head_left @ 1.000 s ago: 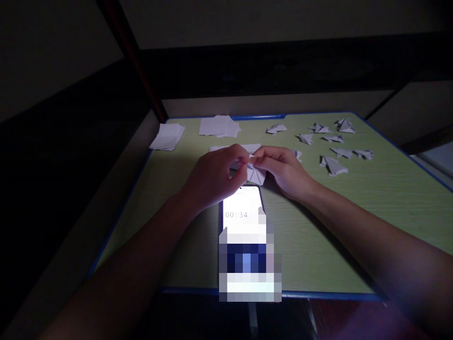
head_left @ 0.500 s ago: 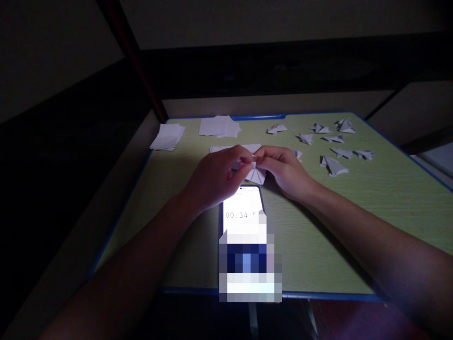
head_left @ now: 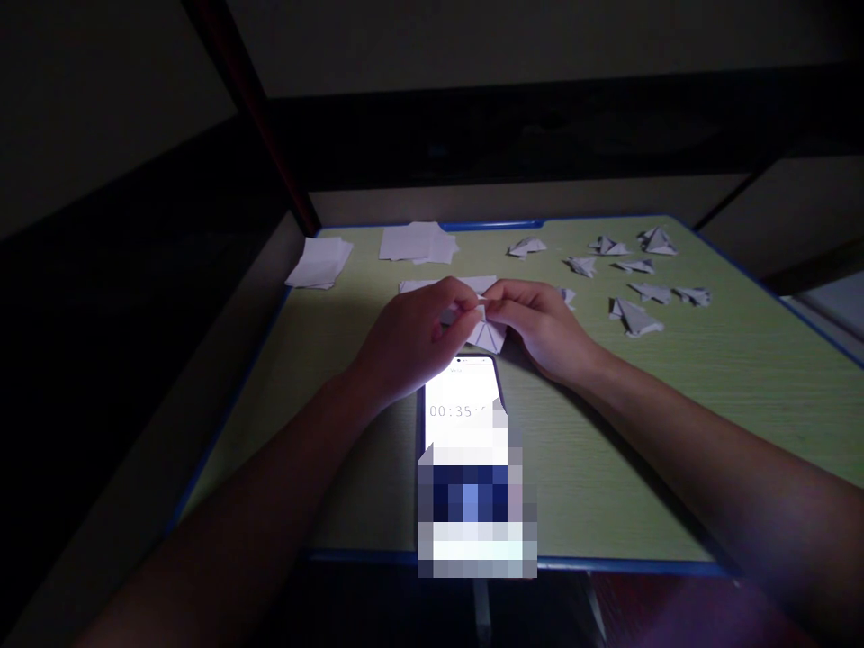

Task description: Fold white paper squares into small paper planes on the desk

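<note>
A small piece of folded white paper (head_left: 487,335) is held just above the green table (head_left: 675,405). My left hand (head_left: 411,337) pinches its left side with thumb and fingers closed. My right hand (head_left: 540,324) pinches its right side, fingertips meeting the left hand's over the fold. Part of the paper is hidden under my fingers. A lit phone (head_left: 465,423) lies flat right below my hands, showing a running timer.
Several folded paper shapes (head_left: 634,315) lie scattered at the back right of the table. Two stacks of flat white sheets (head_left: 319,261) (head_left: 417,241) sit at the back left, and another sheet (head_left: 418,284) lies behind my hands. The room is dark.
My hands stay pinched on the paper and shift only slightly. The phone's timer has moved from 00:34 to 00:35.
</note>
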`<state>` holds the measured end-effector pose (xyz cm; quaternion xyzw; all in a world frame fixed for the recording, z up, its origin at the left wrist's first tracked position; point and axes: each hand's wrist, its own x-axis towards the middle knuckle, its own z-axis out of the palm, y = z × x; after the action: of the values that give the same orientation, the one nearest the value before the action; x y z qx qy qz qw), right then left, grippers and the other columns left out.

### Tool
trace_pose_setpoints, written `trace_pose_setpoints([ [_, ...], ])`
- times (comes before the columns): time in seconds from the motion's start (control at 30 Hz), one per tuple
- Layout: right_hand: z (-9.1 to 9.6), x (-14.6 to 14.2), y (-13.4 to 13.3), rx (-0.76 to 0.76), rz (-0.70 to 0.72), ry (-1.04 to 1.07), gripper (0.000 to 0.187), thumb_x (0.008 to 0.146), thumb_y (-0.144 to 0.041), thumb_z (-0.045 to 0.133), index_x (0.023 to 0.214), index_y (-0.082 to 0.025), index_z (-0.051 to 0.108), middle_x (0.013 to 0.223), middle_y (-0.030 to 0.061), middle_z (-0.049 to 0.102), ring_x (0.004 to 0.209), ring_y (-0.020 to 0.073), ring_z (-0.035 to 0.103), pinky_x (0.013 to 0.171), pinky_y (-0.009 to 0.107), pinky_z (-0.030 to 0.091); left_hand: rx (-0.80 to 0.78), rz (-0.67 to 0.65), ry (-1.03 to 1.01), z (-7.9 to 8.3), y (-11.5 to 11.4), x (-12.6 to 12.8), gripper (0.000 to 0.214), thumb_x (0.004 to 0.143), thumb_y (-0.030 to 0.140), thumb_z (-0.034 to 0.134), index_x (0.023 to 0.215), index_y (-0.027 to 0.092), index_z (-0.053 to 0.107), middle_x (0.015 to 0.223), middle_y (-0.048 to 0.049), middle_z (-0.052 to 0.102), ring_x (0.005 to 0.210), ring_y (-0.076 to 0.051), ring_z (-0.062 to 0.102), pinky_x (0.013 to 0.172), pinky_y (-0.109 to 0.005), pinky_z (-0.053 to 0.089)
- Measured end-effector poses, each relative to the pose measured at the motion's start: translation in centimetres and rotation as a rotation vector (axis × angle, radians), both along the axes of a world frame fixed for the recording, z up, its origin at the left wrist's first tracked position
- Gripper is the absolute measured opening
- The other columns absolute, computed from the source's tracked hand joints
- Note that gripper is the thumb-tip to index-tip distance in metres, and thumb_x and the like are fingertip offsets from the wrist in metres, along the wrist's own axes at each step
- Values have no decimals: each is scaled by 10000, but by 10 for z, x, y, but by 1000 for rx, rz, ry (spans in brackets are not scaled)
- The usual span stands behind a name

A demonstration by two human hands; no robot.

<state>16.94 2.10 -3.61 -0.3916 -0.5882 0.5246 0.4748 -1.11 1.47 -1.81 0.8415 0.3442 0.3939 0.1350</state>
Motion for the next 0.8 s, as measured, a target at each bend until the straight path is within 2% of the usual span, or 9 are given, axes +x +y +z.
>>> trace_pose_setpoints([
  [0.13,1,1,-1,0,-3,-8,173,766,-260,654,618,-188,602,527,-37,520,498,106,426,511,285,253,-73,24,-41,-1,-1,1,44,889,221,574,887,178,583,751,27,658,526,-67,501,509,-222,376],
  [0.47,1,0,-1,-9,-4,-24,164,770,-266,657,633,-189,609,535,-34,523,508,111,441,511,282,273,-124,37,-99,-3,-1,4,38,866,199,577,844,182,550,718,32,626,560,-77,525,527,-224,423],
  [0.8,1,0,-2,-29,3,-1,177,750,-288,695,631,-185,615,533,-33,528,505,108,439,501,274,277,-173,28,-106,-7,1,4,54,864,208,567,915,190,573,684,37,617,534,-86,530,496,-222,406],
])
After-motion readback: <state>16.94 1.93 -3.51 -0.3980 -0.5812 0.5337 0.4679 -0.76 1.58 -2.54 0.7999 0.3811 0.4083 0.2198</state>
